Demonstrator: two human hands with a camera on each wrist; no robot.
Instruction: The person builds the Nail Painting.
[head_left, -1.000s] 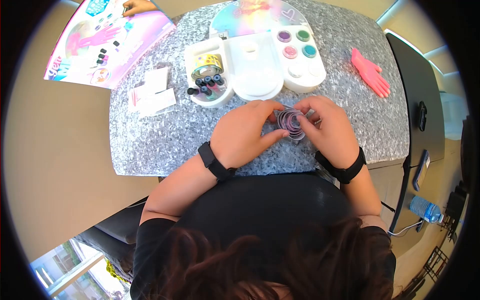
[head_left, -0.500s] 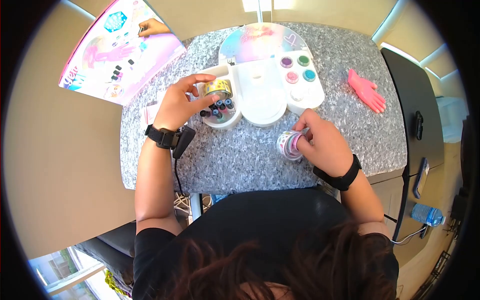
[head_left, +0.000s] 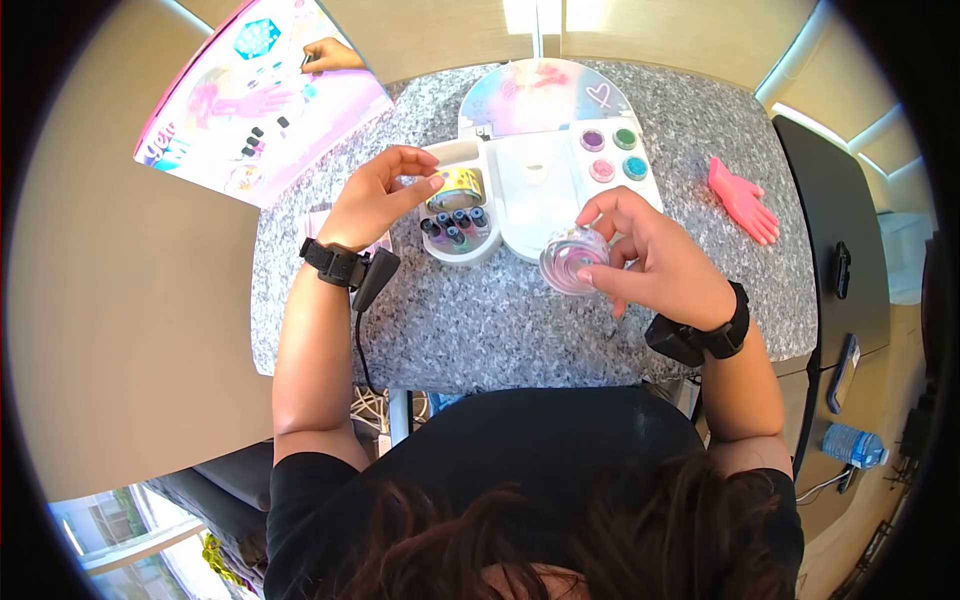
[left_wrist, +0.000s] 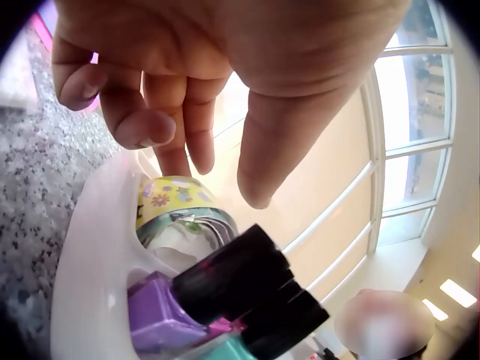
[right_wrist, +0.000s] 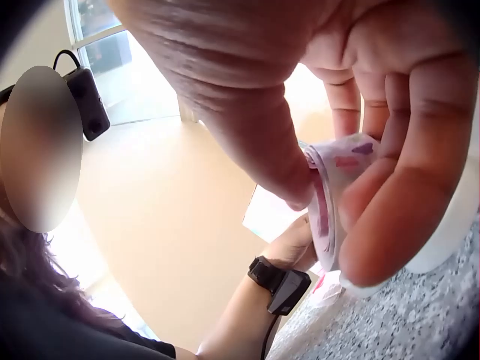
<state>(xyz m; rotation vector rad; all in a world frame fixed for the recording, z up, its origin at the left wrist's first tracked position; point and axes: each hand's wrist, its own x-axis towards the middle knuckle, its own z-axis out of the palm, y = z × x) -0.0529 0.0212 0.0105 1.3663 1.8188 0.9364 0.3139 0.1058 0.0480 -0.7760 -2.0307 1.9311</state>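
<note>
1. Black shirt [head_left: 500,450], worn by the person, lies nearest the head camera; loose dark hair falls across it.
2. Black straps with small devices are fitted at both wrists: left strap [head_left: 335,262], right strap [head_left: 728,325].
3. Grey speckled tabletop [head_left: 500,345] begins just beyond the shirt.
4. Right hand [head_left: 655,260]: partly closed, pinching a coiled roll [head_left: 568,262] between thumb and fingers. The roll is held tilted in front of the white case, its spiralled edge showing in the head view; the right wrist view shows pink and purple marks on its outer face.
5. Left hand [head_left: 375,200]: fingers loosely bent, thumb well apart from them, gripping nothing. It is nearest a yellow patterned roll [head_left: 460,186]; whether a fingertip touches that roll cannot be told.
6. Small polish bottles [head_left: 455,224] with dark caps sit grouped in the case's left compartment, nearer the person than the yellow roll.
7. White case [head_left: 540,190] carries purple, green, pink and teal pots [head_left: 601,170] in its right section.
8. Pink model hand [head_left: 743,200] lies on the tabletop, right of the case.
9. Printed panel [head_left: 225,125] stands out at far left.
10. Pastel rounded panel [head_left: 545,95], marked with a heart, rises at the case's far edge.
</note>
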